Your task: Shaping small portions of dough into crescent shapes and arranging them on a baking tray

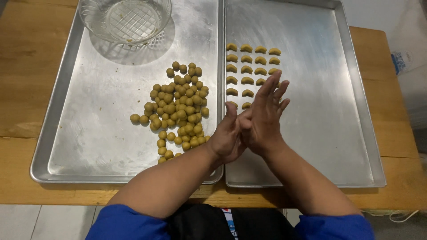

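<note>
Table (26, 66): we work at a wooden top, warm brown and grained, that carries both trays side by side.
Right tray (320, 133): we see a shallow rectangular metal sheet, brushed and dull grey, with a raised rim; it touches its neighbour along the middle seam.
Left tray (89, 133): we see the same kind of metal sheet, scuffed and faintly reflective.
Glass bowl (125, 18): clear, round, with a cut diamond pattern; it stands at the left tray's 12 o'clock edge.
Dough balls (178, 111): we count a loose heap of small, smooth, olive-yellow spheres near the middle of the left tray, trailing toward 6 o'clock.
Shaped pieces (251, 70): little curved crescents of the same dough lie in neat rows at about 10 o'clock on the right tray, just past our fingertips.
Right hand (263, 120): we hold it flat and edge-up, fingers straight and pointing to 1 o'clock, palm pressed against the other hand.
Left hand (227, 135): we press its palm to the right one over the seam, thumb up toward 12 o'clock.
Between the palms: we cannot tell whether dough lies there; the hands hide it.
Sleeves (120, 222): blue cloth, at 6 o'clock.
</note>
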